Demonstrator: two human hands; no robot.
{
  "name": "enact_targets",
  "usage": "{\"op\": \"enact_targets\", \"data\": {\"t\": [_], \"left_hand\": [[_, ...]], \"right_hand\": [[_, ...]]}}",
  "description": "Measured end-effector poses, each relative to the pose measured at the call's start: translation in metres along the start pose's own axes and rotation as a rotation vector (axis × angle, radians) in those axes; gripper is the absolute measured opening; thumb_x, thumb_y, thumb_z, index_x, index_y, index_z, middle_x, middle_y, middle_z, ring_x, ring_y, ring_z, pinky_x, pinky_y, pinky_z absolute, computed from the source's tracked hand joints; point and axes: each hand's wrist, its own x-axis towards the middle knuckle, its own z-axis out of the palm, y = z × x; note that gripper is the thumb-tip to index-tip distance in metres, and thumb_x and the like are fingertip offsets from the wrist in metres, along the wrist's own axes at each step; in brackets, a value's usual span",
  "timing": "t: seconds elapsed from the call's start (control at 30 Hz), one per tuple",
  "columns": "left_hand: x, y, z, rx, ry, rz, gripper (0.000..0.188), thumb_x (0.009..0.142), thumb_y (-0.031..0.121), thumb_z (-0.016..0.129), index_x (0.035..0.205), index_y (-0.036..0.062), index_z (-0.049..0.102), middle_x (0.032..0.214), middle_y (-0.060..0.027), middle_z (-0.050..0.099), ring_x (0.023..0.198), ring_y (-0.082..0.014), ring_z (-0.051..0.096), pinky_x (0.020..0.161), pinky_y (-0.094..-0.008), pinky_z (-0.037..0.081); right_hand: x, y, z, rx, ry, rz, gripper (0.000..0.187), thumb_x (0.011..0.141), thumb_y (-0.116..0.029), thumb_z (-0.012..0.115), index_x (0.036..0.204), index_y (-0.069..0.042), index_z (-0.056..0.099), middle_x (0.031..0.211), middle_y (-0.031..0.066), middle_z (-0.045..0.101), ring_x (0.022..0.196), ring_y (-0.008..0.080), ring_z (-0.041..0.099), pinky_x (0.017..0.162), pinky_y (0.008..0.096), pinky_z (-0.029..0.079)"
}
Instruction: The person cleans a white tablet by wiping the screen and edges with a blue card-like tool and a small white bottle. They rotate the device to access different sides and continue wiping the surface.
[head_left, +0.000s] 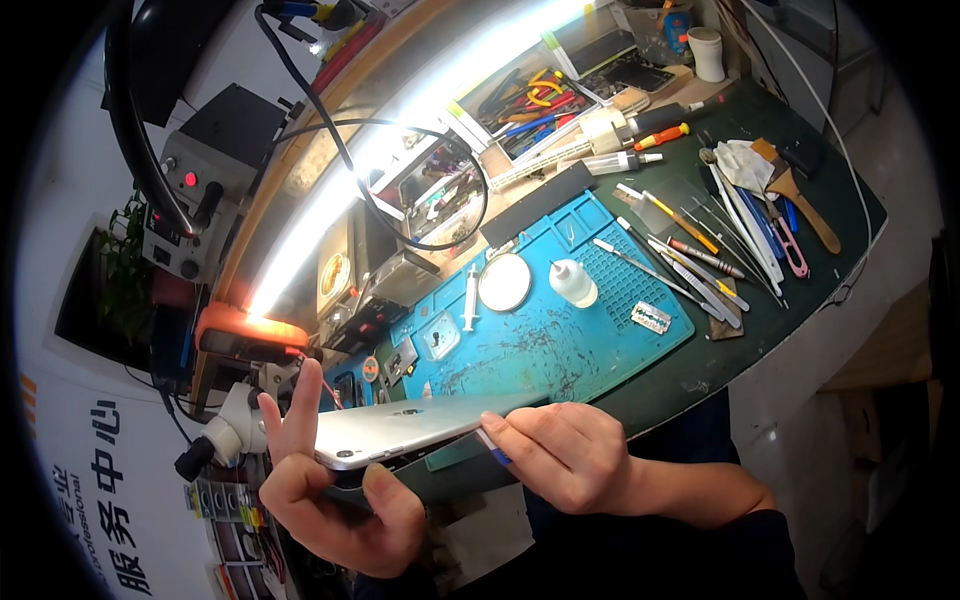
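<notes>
A silver tablet (pixel 400 426), back upward, is held above the near edge of the bench. A camera lens sits at its left corner. Along its near edge a dark gap shows between the back shell and the part below. My left hand (pixel 345 500) supports the camera end, thumb under the near edge, with two fingers raised beyond the tablet. At the right part of the near edge, the fingers of my right hand (pixel 570 455) are pinched around a small flat white and blue tool (pixel 494 447), its tip against the gap. Its full shape is hidden by the fingers.
Beyond the tablet lies a blue repair mat (pixel 500 350) with a syringe (pixel 470 298), a round tin (pixel 505 282), a dropper bottle (pixel 573 283) and a razor blade (pixel 651 317). Tweezers and brushes lie to the right. An orange multimeter (pixel 250 332) and a microscope part (pixel 230 425) stand left.
</notes>
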Motion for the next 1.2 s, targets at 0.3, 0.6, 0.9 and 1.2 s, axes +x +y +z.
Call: {"op": "enact_targets", "data": {"t": [0.3, 0.6, 0.9, 1.2], "left_hand": [[0.003, 0.004, 0.002, -0.003, 0.0, -0.04, 0.03, 0.086, 0.012, 0.055, 0.097, 0.0081, 0.028, 0.129, -0.0401, 0.064, 0.125, -0.0468, 0.064, 0.123, -0.0698, 0.023], [0.001, 0.0, 0.01, -0.04, 0.059, -0.031, 0.032, 0.093, 0.02, 0.062, 0.102, 0.0076, 0.034, 0.137, -0.0341, 0.059, 0.13, -0.043, 0.058, 0.124, -0.0676, 0.023], [-0.007, 0.005, 0.001, 0.187, 0.069, -0.025, 0.034, 0.093, 0.023, 0.069, 0.111, 0.0071, 0.045, 0.119, -0.0133, 0.049, 0.113, -0.0288, 0.048, 0.107, -0.0482, 0.041], [-0.014, 0.009, 0.008, 0.226, 0.149, -0.008, 0.031, 0.094, 0.014, 0.064, 0.119, 0.0044, 0.049, 0.122, -0.0138, 0.051, 0.116, -0.0287, 0.05, 0.106, -0.0457, 0.04]], "right_hand": [[-0.013, 0.005, -0.003, -0.049, -0.09, 0.046, 0.03, 0.083, -0.005, 0.068, 0.11, 0.008, 0.072, 0.092, 0.0101, 0.067, 0.073, 0.0202, 0.068, 0.064, 0.0301, 0.056], [-0.019, 0.012, 0.001, -0.041, -0.052, 0.088, 0.024, 0.085, -0.005, 0.075, 0.107, 0.002, 0.073, 0.09, 0.0073, 0.068, 0.069, 0.0194, 0.066, 0.059, 0.0303, 0.054], [-0.021, 0.014, 0.004, -0.019, -0.023, 0.107, 0.022, 0.086, -0.005, 0.08, 0.106, -0.001, 0.073, 0.088, 0.0058, 0.068, 0.067, 0.0186, 0.066, 0.056, 0.0305, 0.053], [-0.023, 0.01, -0.001, 0.037, -0.011, 0.14, 0.023, 0.086, -0.006, 0.079, 0.108, -0.003, 0.073, 0.091, 0.0054, 0.067, 0.07, 0.0186, 0.067, 0.057, 0.0303, 0.055]]}}
